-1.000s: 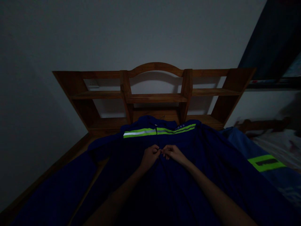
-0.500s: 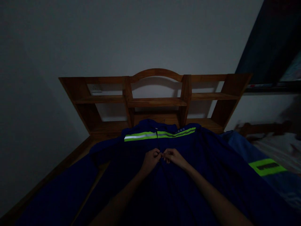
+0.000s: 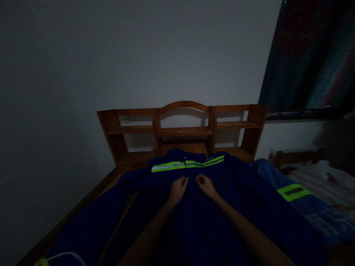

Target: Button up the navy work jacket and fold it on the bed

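Note:
A dark blue work jacket (image 3: 183,221) with a green and silver reflective stripe across its chest lies spread out, collar away from me. My left hand (image 3: 178,190) is closed over its front, thumb and forefinger pinched at the edge of the front opening below the stripe. A short gap to the right, my right hand (image 3: 206,186) rests over the other side of the chest with its fingers curled in a pinch. Darkness hides what, if anything, lies between the right fingertips.
A wooden headboard with shelves (image 3: 184,131) stands behind the collar, against the wall. At right lies a lighter blue garment (image 3: 307,205) with a green patch, beside rumpled pale cloth (image 3: 327,181). A white cord (image 3: 68,253) crosses the jacket's left sleeve. A dark curtain (image 3: 302,55) hangs upper right.
My hands, together at the front opening before, have moved apart, the right one shifting right. The view has tilted up and drawn back a little. The cord has come into view.

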Tool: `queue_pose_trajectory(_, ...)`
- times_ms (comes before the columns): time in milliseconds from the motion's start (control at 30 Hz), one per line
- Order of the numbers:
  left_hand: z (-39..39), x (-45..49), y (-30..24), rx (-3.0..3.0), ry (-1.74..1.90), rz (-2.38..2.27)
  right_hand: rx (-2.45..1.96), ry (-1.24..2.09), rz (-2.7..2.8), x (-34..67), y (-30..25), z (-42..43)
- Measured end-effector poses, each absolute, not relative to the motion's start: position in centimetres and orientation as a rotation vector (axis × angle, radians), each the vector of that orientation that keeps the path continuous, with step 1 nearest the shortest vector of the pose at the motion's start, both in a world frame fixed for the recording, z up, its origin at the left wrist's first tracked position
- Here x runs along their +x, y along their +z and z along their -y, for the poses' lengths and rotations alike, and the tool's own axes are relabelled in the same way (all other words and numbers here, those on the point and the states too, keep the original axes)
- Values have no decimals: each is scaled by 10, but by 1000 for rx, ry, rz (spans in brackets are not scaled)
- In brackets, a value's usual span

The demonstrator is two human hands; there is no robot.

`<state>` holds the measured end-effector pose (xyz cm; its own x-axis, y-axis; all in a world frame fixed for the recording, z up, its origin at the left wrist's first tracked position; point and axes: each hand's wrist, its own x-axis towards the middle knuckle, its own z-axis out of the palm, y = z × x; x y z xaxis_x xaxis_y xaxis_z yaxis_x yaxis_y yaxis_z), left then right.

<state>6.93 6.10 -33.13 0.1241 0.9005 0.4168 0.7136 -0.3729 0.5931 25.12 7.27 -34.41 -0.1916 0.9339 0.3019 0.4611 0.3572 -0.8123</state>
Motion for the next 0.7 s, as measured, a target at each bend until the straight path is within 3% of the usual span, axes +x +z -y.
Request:
queue_pose_trajectory(233,-35,-13,-323,2380,700,-2058,-1294,520,2055,305,-322,-25)
queue_pose_trajectory(400,-5,-94,-337,2233,318,-2286,-1433,426,2218,360,-312,13)
queue_pose_trajectory(600,7,-148,-356,2044,521,-2174,-1906,-55,2191,376,-330,19)
queue_pose_trajectory(700,-5,-156,-361,1968,742,-2007,-1945,51,2227,378,-330,0)
